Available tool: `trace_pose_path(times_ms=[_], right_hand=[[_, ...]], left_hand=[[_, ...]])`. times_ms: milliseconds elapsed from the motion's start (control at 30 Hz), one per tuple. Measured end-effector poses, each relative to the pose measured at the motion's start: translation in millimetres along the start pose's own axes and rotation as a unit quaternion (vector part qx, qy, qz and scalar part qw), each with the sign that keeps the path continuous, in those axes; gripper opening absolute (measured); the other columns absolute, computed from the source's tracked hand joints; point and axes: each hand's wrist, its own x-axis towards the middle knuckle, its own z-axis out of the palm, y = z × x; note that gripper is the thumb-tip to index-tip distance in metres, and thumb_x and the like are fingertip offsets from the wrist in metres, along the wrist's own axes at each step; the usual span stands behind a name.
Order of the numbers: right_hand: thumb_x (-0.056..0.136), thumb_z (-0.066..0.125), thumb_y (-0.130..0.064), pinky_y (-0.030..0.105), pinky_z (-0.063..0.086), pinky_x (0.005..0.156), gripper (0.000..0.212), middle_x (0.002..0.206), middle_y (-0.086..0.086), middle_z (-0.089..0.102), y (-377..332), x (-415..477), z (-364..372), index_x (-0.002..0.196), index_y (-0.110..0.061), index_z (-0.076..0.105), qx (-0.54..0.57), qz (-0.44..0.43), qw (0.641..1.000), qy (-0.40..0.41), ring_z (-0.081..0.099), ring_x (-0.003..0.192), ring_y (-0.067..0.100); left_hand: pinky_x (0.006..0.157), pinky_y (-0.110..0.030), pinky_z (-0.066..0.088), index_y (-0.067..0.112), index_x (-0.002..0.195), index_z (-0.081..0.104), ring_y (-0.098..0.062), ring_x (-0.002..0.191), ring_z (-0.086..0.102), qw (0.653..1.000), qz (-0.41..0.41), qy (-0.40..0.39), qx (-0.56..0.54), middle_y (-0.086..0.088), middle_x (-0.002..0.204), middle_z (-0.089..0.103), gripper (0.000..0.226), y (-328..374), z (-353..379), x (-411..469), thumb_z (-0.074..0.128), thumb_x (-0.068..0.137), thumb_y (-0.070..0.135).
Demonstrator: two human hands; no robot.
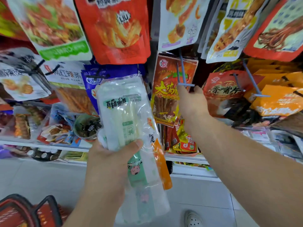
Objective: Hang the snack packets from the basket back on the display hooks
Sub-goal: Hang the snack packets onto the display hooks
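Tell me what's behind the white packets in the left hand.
A blue packet hangs behind the white packets that the left hand grips; only its top and left edge show. The rest of it and the shelf behind are covered.

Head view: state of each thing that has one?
Clear white-and-green snack packets: bunched, upright, not yet on a hook.
Left hand: grips the bunch near its lower part.
Right hand: at the hook's tip; grip hidden.
Blue-grey metal display hook: front length bare.
Red-and-yellow packet: hanging on the display.
Red plastic basket: on the floor.
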Motion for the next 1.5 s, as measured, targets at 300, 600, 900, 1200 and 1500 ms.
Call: trace_pose_path(times_ms=[300, 600, 900, 1200, 1500], right_hand=[[0.074, 0.071, -0.078, 0.034, 0.05, 0.103, 0.076, 0.134, -0.025, 0.06, -49.5, -210.5, -62.0, 0.142, -0.054, 0.047, 0.014, 0.034, 0.955, -0.293, 0.064, 0.113, -0.003], [0.074, 0.094, -0.023, 0.02, 0.058, 0.073, 0.068, 0.116, -0.007, 0.071, -114.2, -340.1, -57.8, 0.128, -0.029, 0.054, 0.033, -0.088, 0.97, -0.224, 0.072, 0.089, 0.0], [0.082, 0.086, -0.015, 0.027, 0.057, 0.084, 0.046, 0.109, -0.011, 0.074, -174.1, -367.3, -55.1, 0.121, -0.026, 0.063, 0.073, -0.185, 0.961, -0.193, 0.07, 0.099, 0.008], [0.094, 0.074, -0.01, 0.022, 0.058, 0.08, 0.04, 0.114, -0.008, 0.075, -220.2, -327.2, -53.7, 0.127, -0.029, 0.063, 0.115, -0.197, 0.925, -0.305, 0.072, 0.104, 0.008], [0.098, 0.069, -0.011, 0.054, 0.06, 0.09, 0.037, 0.116, 0.001, 0.076, -238.7, -285.6, -23.8, 0.126, -0.034, 0.06, 0.132, -0.173, 0.916, -0.338, 0.074, 0.104, 0.023]], left_hand=[[0.09, -0.051, 0.059, 0.021, 0.111, 0.074, -0.029, 0.093, 0.078, 0.999, -0.028, -0.015, 0.038, -0.005, 0.1, 0.081, 0.048, 74.7, -38.4, -107.2, 0.084, 0.074, -0.009], [0.094, -0.056, 0.059, 0.014, 0.11, 0.077, -0.03, 0.092, 0.079, 0.997, 0.014, -0.048, 0.066, -0.008, 0.098, 0.081, 0.043, 165.3, -90.1, -216.3, 0.086, 0.072, -0.004], [0.078, -0.05, 0.064, 0.005, 0.12, 0.071, -0.037, 0.088, 0.078, 0.994, 0.035, -0.099, 0.027, -0.018, 0.1, 0.08, 0.049, 227.4, -89.0, -235.3, 0.073, 0.077, -0.019], [0.064, -0.025, 0.056, 0.041, 0.105, 0.051, -0.007, 0.08, 0.07, 0.997, 0.027, -0.063, -0.042, 0.012, 0.09, 0.07, 0.023, 280.2, -61.9, -222.2, 0.071, 0.098, 0.031], [0.088, -0.049, 0.058, 0.032, 0.13, 0.062, -0.033, 0.105, 0.076, 0.986, 0.012, -0.142, -0.088, -0.01, 0.118, 0.078, 0.04, 298.3, -59.5, -196.3, 0.062, 0.1, 0.006]])
